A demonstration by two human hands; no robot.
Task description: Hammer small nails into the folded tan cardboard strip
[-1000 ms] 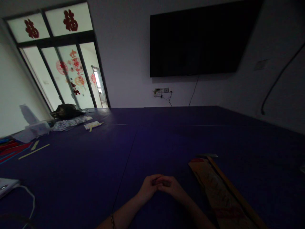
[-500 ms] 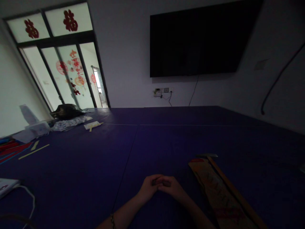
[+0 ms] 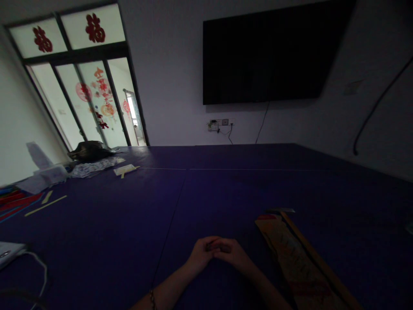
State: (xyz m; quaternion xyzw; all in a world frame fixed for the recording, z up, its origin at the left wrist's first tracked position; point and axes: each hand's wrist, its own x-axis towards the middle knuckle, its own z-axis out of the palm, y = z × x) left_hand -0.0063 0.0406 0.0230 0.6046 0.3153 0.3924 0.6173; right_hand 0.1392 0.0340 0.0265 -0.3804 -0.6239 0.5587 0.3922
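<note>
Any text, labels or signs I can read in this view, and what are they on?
"福": red paper cutout on the right transom pane.
Red cutout on the left transom pane: probably the same character, too blurred to confirm.
Red decorations on the glass doors: unreadable.
Long printed strip on the table: too dark.

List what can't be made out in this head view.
- Whatever sits between the left hand and right hand: hidden by the joined fingers and dim light.
- Print on the long paper strip: too dark, and its near end is cut off by the bottom edge.
- White device at the left: cut off by the frame edge.
- Clutter near the dark bag: too small.
</note>
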